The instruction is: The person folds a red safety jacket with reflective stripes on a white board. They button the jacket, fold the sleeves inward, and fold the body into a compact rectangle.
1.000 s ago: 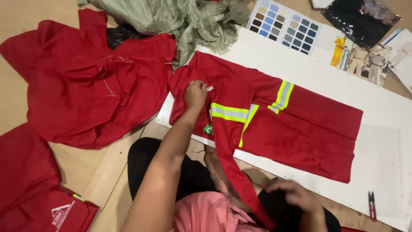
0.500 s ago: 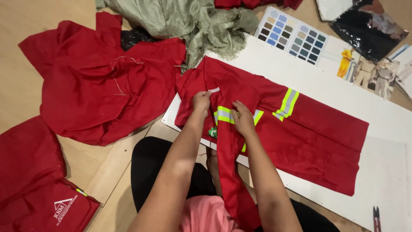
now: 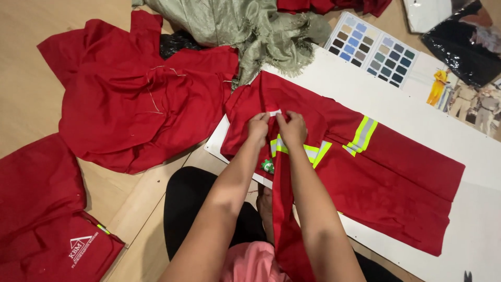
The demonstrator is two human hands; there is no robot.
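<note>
Together the left hand (image 3: 258, 127) and right hand (image 3: 293, 128) pinch the collar of a red work jacket (image 3: 365, 172) with yellow and grey reflective stripes, fingers closed on the cloth just beside a small white label (image 3: 275, 112). That jacket lies spread on a white board (image 3: 469, 156) on the wooden floor (image 3: 26, 83). Another red garment (image 3: 135, 104) lies crumpled to the left, a folded red one (image 3: 47, 219) nearer the person, and a grey-green cloth (image 3: 245, 26) above. A colour swatch card (image 3: 373, 49) rests on the board's far edge.
</note>
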